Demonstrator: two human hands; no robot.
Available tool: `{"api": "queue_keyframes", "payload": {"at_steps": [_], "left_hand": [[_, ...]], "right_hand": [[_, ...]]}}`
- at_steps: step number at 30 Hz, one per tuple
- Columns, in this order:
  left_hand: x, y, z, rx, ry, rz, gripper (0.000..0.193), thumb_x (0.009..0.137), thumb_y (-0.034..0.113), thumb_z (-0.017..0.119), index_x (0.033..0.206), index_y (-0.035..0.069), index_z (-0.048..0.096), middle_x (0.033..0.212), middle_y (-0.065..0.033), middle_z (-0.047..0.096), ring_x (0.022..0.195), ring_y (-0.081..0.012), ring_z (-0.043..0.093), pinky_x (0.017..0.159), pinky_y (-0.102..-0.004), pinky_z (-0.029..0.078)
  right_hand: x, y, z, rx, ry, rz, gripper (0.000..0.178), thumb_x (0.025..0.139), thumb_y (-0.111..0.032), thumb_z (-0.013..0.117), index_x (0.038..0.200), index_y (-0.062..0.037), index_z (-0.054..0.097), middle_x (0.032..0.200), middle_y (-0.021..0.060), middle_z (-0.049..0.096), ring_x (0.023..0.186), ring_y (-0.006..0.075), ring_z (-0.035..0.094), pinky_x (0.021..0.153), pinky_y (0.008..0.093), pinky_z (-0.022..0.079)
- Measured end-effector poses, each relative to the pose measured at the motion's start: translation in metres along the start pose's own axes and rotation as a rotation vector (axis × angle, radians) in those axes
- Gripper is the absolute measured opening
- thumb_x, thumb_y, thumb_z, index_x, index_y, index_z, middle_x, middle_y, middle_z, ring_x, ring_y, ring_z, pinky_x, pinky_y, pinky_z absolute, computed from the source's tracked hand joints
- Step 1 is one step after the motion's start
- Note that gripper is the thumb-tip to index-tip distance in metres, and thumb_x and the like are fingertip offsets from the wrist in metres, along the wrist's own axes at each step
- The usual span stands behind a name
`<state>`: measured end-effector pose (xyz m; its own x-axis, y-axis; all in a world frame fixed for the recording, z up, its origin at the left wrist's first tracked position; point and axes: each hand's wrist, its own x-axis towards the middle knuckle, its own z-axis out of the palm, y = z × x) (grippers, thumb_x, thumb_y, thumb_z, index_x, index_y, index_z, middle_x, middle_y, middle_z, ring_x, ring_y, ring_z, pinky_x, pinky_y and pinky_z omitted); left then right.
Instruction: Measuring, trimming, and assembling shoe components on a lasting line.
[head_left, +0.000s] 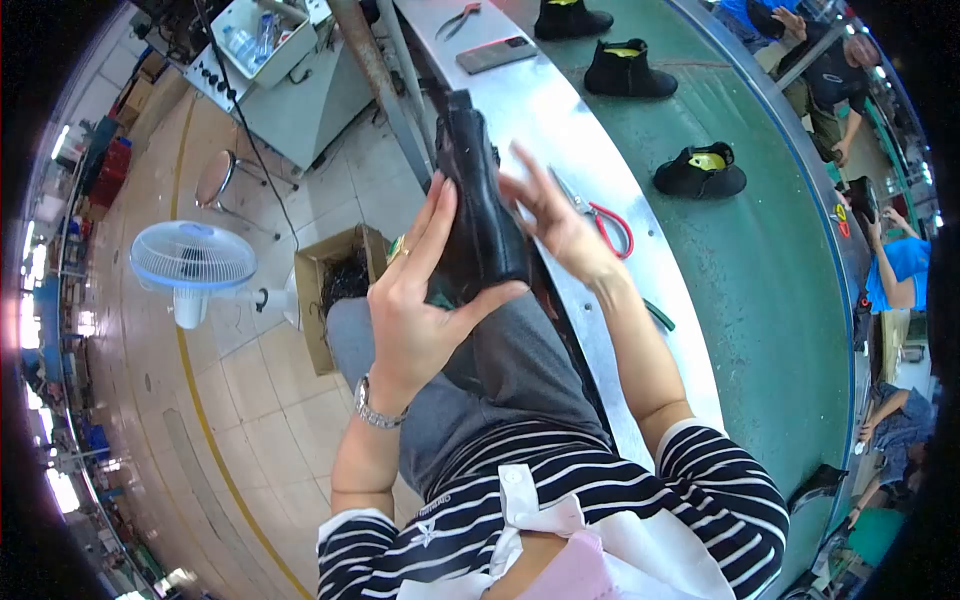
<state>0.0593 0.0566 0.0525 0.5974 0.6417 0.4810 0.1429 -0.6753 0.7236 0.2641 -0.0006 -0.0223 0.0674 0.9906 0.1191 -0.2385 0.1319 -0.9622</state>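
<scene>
A black ankle boot [480,215] is held up over my lap, its smooth leather catching the light. My left hand [415,290] grips it from the left and below, fingers along one side and thumb across the near end. At the boot's right side is my right hand [553,222], its fingers loosely spread. Whether those fingertips touch the leather I cannot tell. Just right of that hand, scissors with red handles [612,230] lie on the metal ledge [625,325]. A dark green strip-like object [659,316] lies by my right forearm.
Several black boots [628,70] with yellow insides stand on the green conveyor belt [770,300]. A phone [496,55] and red-handled pliers [458,20] lie farther up the ledge. To the left are a cardboard box [318,300], a fan [193,262] and a stool [216,180]. People work across the belt.
</scene>
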Motion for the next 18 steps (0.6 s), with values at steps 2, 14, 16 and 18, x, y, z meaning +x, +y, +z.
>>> {"api": "queue_keyframes", "payload": {"at_steps": [2,14,16,18], "left_hand": [[-0.004,0.004,0.000,-0.033,-0.057,-0.120,0.085,0.067,0.026,0.087,0.138,0.001,0.047,0.130,-0.0176,0.058,0.106,-0.0270,0.065,0.088,-0.0326,0.051],[-0.010,0.008,0.017,-0.116,-0.099,0.062,0.080,0.080,0.024,0.078,0.144,-0.001,0.036,0.149,-0.0221,0.035,0.127,-0.0354,0.049,0.098,-0.0402,0.046],[-0.019,-0.002,0.016,-0.095,-0.134,-0.015,0.076,0.081,0.021,0.077,0.142,-0.001,0.038,0.148,-0.0223,0.036,0.127,-0.0356,0.049,0.098,-0.0412,0.046],[-0.029,-0.014,0.017,-0.113,-0.139,-0.073,0.071,0.081,0.020,0.076,0.140,-0.001,0.042,0.148,-0.0214,0.037,0.125,-0.0351,0.051,0.096,-0.0401,0.048]], "right_hand": [[-0.025,0.040,-0.010,-0.055,-0.176,0.158,0.130,0.061,-0.042,0.088,0.154,-0.0140,0.001,0.159,0.0137,0.012,0.146,0.0283,0.011,0.116,0.0459,0.016],[-0.104,0.056,0.013,-0.016,0.425,0.051,0.080,0.067,-0.008,0.082,0.137,0.0011,0.043,0.127,0.0066,0.055,0.116,0.0158,0.050,0.103,0.0297,0.037],[-0.143,0.037,-0.003,-0.032,0.626,0.148,0.083,0.064,-0.014,0.085,0.136,0.0013,0.045,0.124,0.0079,0.057,0.113,0.0170,0.053,0.100,0.0303,0.040],[-0.183,0.021,-0.018,-0.102,0.912,0.236,0.075,0.064,-0.016,0.086,0.129,0.0011,0.051,0.115,0.0065,0.060,0.104,0.0166,0.057,0.095,0.0301,0.043]]}}
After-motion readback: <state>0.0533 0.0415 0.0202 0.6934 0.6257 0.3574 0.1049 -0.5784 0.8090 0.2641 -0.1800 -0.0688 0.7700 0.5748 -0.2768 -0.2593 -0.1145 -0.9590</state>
